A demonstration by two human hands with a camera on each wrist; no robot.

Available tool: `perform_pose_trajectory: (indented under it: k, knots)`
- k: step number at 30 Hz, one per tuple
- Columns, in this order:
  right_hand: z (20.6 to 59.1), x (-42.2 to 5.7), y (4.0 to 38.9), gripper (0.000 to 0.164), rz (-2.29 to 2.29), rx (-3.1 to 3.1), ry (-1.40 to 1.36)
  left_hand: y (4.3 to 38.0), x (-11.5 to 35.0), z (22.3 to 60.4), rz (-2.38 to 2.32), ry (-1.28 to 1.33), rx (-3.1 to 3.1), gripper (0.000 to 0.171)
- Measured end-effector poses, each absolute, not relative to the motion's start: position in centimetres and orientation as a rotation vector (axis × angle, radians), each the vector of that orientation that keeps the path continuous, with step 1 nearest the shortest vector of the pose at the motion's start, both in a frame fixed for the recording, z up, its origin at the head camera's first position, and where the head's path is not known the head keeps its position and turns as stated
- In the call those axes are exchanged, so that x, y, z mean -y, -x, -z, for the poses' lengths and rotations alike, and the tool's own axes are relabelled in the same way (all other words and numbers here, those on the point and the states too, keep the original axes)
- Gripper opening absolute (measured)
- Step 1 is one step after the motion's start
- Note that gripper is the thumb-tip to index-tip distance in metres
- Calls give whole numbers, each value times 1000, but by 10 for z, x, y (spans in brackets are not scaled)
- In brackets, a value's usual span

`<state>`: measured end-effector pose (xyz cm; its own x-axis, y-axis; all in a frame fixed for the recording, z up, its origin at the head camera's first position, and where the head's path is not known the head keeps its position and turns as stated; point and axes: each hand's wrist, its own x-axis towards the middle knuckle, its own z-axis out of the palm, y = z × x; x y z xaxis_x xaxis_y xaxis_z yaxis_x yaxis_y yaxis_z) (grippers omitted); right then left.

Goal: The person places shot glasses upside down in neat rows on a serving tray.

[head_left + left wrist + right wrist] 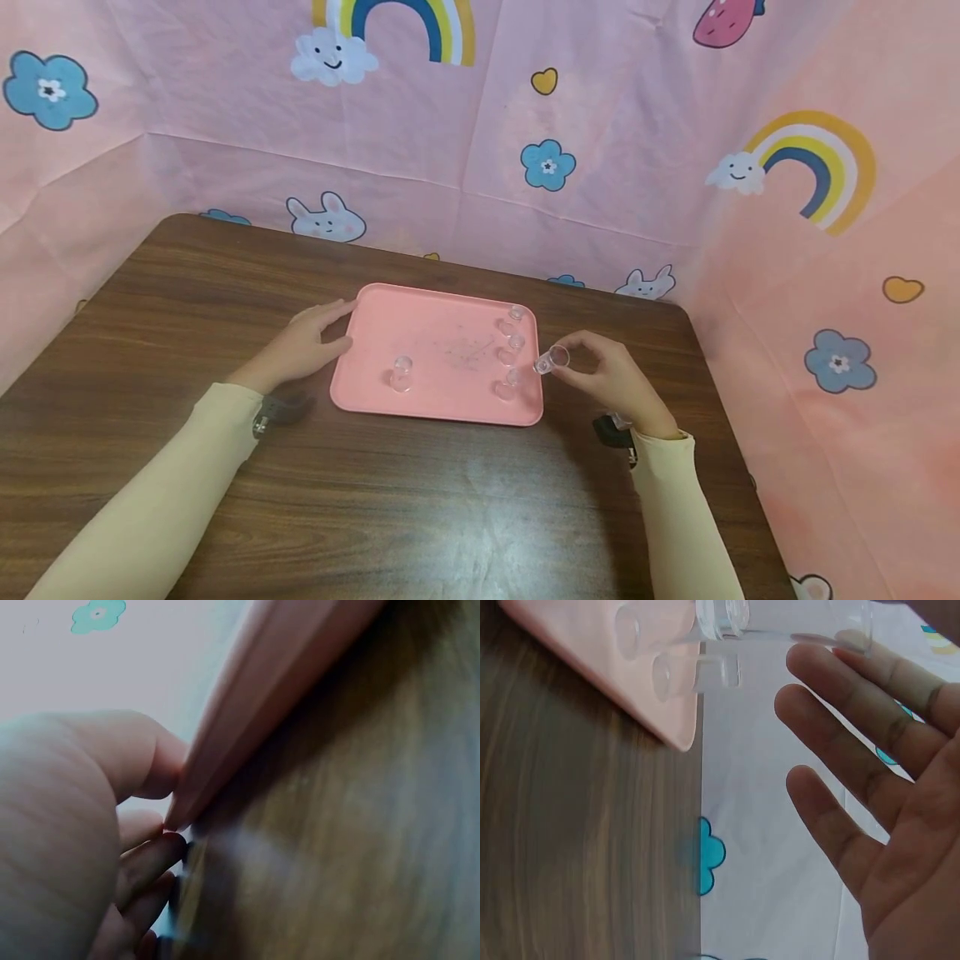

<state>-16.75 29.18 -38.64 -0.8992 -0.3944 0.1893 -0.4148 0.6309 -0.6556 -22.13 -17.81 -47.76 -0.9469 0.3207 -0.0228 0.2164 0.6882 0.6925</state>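
My left hand (303,342) touches the left rim of a pink tray (408,321), its thumb and index finger against the edge. In the left wrist view the thumb (142,757) meets the tray's side wall (240,712). Just past the tray's right rim, my right hand (618,379) pinches a small clear cup (553,359) between thumb and index finger, tilted. The other right-hand fingers (840,712) are spread away from it. Three similar clear pieces, one a clear cup (506,354), stand along the tray's right side. Another clear cup (401,377) stands near its left front.
Brown wood-grain table (420,500) lies under the tray. Pink printed cloth (420,125) hangs behind and to the right of it. Dark wrist straps sit at both cuffs, one a strap (615,432) on the right. Grey specks (465,352) show mid-tray.
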Motion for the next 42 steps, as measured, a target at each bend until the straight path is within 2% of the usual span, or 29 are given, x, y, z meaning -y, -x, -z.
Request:
perform_pose_trajectory:
  k: [16,26,31,42]
  knots:
    - [379,-237,190,29,-1205,2754,-833,222,187,480,-1086,-574,-2829,62]
    - [365,-189,192,30,-1563,2758,-815,225,203,482,-1045,-584,-2799,70]
    - [355,-166,195,29,-1531,2717,-975,230,201,486,-1021,-645,-2838,70]
    - [381,-132,219,32,-1441,2767,-1017,231,198,486,-1026,-662,-2860,70]
